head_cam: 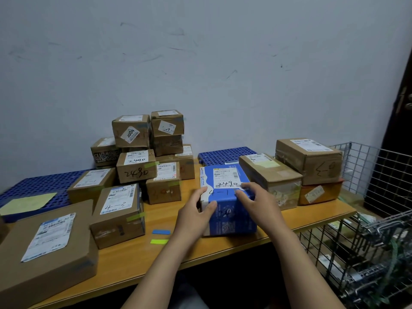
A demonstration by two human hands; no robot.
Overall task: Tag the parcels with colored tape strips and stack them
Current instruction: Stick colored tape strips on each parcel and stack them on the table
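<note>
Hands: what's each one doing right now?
Left hand: grips the blue parcel at its near left corner.
Right hand: grips the same parcel's right top edge.

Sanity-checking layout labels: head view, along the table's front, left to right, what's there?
flat box → 4-3 box → blue strip → blue box → wire cart

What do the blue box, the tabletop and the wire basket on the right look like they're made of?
Blue box: probably printed cardboard, slightly glossy; creased folded edges, paper label stuck on top.
Tabletop: seemingly wood or wood-look laminate, smooth; orange-brown with faint grain.
Wire basket: metal, silvery; thin rods in a grid.
</note>
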